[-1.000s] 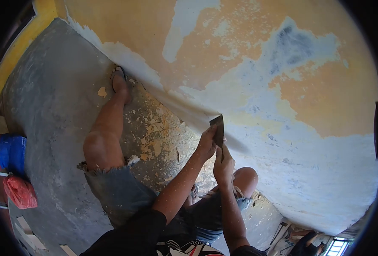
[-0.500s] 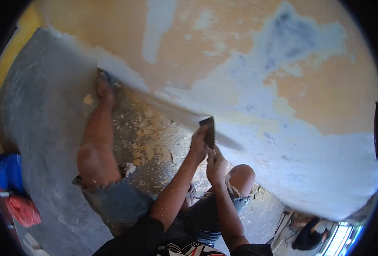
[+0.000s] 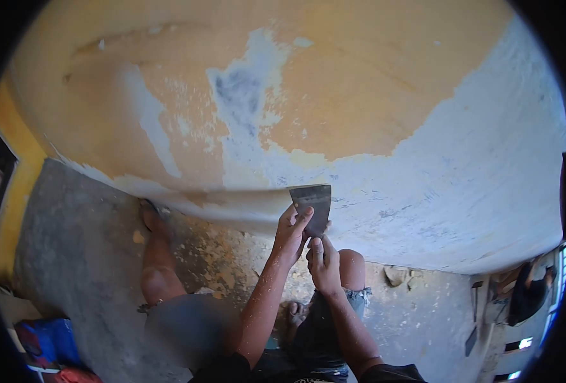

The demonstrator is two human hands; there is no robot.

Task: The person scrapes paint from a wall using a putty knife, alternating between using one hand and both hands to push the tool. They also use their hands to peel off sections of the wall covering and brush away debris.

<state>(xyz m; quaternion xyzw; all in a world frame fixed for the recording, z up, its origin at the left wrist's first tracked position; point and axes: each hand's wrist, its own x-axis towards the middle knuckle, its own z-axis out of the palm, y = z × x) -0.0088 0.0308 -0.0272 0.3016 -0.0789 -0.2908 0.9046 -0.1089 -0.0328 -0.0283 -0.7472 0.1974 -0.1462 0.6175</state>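
Observation:
Both my hands are on a scraper [image 3: 313,205] with a wide dark blade, held up close to the wall [image 3: 391,210]. My left hand [image 3: 290,231] pinches the blade's left side, its thumb lying flat across the blade face. Below it, my right hand [image 3: 324,265] is closed round the handle, which is mostly hidden by the fingers. The blade's straight edge points up towards the wall, where orange paint gives way to a bare whitish surface.
Paint flakes [image 3: 222,271] litter the floor beside my bent legs. To the left are a blue bag [image 3: 50,341] and a red bag [image 3: 78,375]. A long-handled tool [image 3: 471,338] stands at the right, near a person in dark clothing [image 3: 527,297].
My view has swung and levelled, showing more of the upper wall. The scraper has turned so its blade face shows more broadly; both hands still hold it.

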